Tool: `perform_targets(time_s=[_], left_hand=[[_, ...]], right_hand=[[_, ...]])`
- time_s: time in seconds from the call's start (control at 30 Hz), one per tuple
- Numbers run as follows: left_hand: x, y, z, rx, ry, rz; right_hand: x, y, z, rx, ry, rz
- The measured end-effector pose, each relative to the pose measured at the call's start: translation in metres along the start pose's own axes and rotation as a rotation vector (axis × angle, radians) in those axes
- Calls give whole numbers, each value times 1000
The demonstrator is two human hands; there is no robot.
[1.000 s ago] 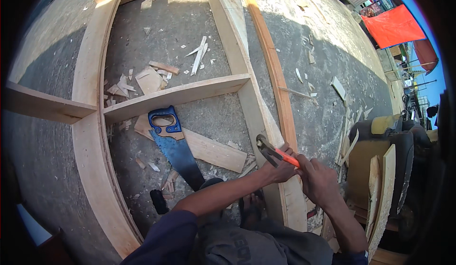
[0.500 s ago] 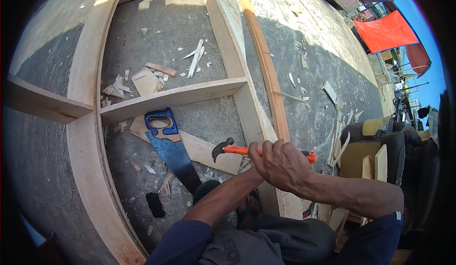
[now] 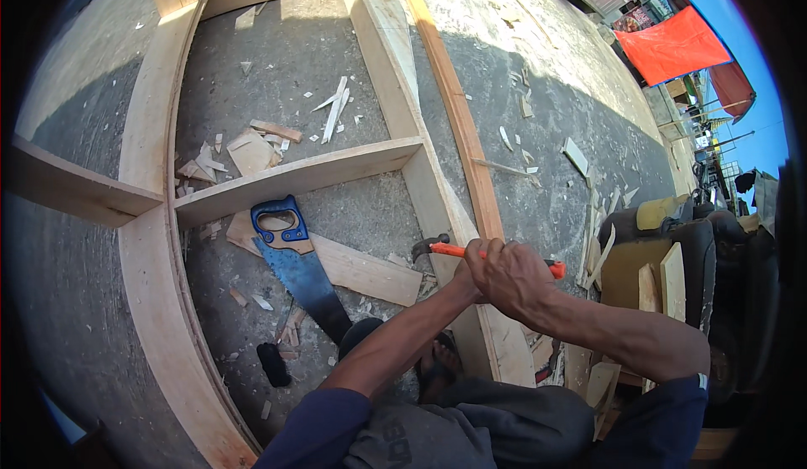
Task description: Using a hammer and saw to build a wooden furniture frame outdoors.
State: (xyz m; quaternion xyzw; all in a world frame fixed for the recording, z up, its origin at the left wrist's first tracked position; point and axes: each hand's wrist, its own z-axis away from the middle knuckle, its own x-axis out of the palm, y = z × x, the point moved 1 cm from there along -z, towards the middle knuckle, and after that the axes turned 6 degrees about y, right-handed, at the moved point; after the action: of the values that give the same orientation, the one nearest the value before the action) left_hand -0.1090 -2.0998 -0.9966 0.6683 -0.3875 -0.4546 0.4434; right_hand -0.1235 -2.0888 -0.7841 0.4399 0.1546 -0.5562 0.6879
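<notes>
My right hand (image 3: 514, 277) is closed around an orange-handled claw hammer (image 3: 447, 249), whose dark head lies over the inner side of the right-hand board (image 3: 429, 208) of a pale wooden frame. My left hand (image 3: 466, 281) is tucked beneath the right at that board, its fingers mostly hidden. Inside the frame a blue-handled saw (image 3: 307, 276) lies on the ground, partly over a loose pale plank (image 3: 370, 269). Above the saw runs a crosspiece (image 3: 294, 176). A small black object (image 3: 273, 362) lies near the saw, too indistinct to name.
A reddish timber (image 3: 458, 112) lies along the frame's right side. Dark padded seats (image 3: 698, 259) with boards leaning on them stand at right. Wood scraps (image 3: 252, 150) litter the concrete. Another board (image 3: 76, 179) juts out left. An orange tarp (image 3: 672, 44) hangs at the far right.
My right hand has come over the left, and the hammer handle has swung from slanting to nearly level. Since half a second ago, hands and hammer have shifted slightly right. The view has drifted left.
</notes>
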Motion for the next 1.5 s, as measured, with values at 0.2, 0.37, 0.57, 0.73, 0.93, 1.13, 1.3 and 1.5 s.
perform_targets(time_s=[0.2, 0.37, 0.57, 0.73, 0.93, 1.13, 1.3, 1.5], left_hand=[[-14, 23, 3, -32, -50, 32], [-19, 25, 6, 105, -62, -140], [-22, 29, 4, 214, -90, -336], [-24, 28, 10, 261, -93, -434], [-27, 20, 10, 299, -59, -475], [-16, 8, 16, 276, -3, -435], [-13, 7, 11, 306, 13, -446], [-23, 30, 4, 333, -143, -568]], right_hand=[[8, 0, 4, 33, 102, 101], [5, -2, 14, -206, 365, 112], [7, 3, 13, -199, 411, 52], [7, 0, 3, -7, 223, 193], [1, -7, 6, -7, 200, 78], [5, -13, 21, -59, 491, 75], [16, 4, 11, 14, 426, -122], [48, 50, 23, 191, 264, -472]])
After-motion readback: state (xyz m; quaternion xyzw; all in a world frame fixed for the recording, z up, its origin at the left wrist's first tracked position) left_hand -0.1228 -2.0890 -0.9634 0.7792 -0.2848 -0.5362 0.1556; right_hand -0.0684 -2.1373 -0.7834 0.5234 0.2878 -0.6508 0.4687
